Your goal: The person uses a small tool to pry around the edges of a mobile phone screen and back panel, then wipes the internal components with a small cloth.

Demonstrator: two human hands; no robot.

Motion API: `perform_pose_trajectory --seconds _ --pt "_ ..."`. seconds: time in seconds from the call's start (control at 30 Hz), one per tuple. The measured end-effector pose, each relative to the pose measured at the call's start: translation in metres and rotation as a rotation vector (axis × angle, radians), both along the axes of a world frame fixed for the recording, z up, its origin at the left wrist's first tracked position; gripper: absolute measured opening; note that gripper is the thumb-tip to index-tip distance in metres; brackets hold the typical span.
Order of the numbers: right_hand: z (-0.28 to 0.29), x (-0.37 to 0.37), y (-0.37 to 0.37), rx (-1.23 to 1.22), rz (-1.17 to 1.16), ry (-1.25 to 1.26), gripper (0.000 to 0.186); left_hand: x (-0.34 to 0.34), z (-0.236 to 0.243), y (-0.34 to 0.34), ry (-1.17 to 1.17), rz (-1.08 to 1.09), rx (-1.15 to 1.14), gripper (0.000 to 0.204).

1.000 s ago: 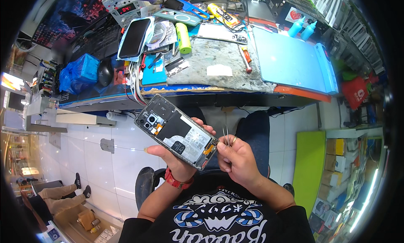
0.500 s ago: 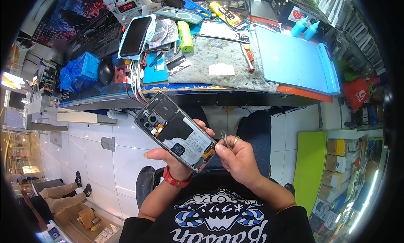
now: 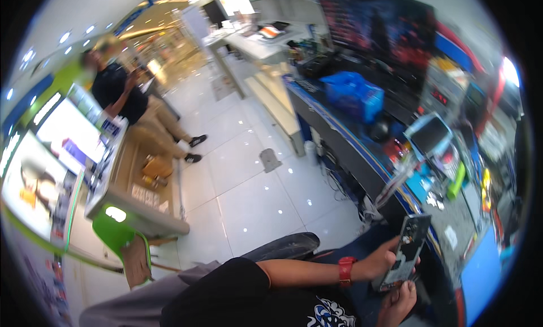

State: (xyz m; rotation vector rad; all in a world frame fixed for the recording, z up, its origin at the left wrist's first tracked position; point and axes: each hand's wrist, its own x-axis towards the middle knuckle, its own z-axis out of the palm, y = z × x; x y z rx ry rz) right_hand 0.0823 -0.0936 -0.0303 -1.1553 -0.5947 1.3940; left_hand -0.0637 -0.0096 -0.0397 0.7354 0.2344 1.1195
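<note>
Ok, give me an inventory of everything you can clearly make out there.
opened phone: 1, dark grey and pale, lower right
workbench: 1, dark front, right side
plastic bag: 1, blue, on workbench
mouse: 1, black, beside bag
second phone: 1, dark screen, on workbench
cylinder: 1, green, on workbench
monitor: 1, dark and red, upper right
standing person: at least 1, dark top, left
chair: 1, green, lower left
wristband: 1, red, left wrist
left hand: 1, bare, holding opened phone
right hand: 1, bare, at phone's near end
</note>
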Motion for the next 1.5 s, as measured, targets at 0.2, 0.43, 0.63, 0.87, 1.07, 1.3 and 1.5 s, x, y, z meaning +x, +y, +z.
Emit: perform_pose_trajectory --seconds 0.2,0.43,0.63,0.87,1.07,1.3,1.5 --pt "0.03 -0.019 0.015 -0.076 0.158 -0.06 0.013 -0.021 -0.006 0.001 0.076 0.065 0.043 0.117" --pt "0.028 -0.016 0.013 -0.052 0.225 0.045 0.013 -0.027 -0.01 0.002 0.203 0.066 0.109 0.115" --pt "0.005 -0.002 0.007 0.04 0.194 0.096 0.009 -0.019 0.004 0.002 0.184 -0.011 0.069 0.113" --pt "-0.003 0.003 0.006 0.061 0.186 0.167 0.016 -0.029 0.004 0.005 0.147 -0.124 -0.002 0.116" --pt "-0.01 0.017 -0.007 0.071 0.121 0.237 0.017 -0.009 -0.006 0.008 0.151 -0.196 -0.034 0.121" --pt "-0.01 0.013 -0.008 0.055 0.141 0.259 0.018 -0.013 -0.003 0.007 0.154 -0.198 -0.032 0.119" --pt "-0.014 0.008 -0.005 0.086 0.169 0.295 0.018 -0.023 0.004 0.007 0.181 -0.199 -0.023 0.115"
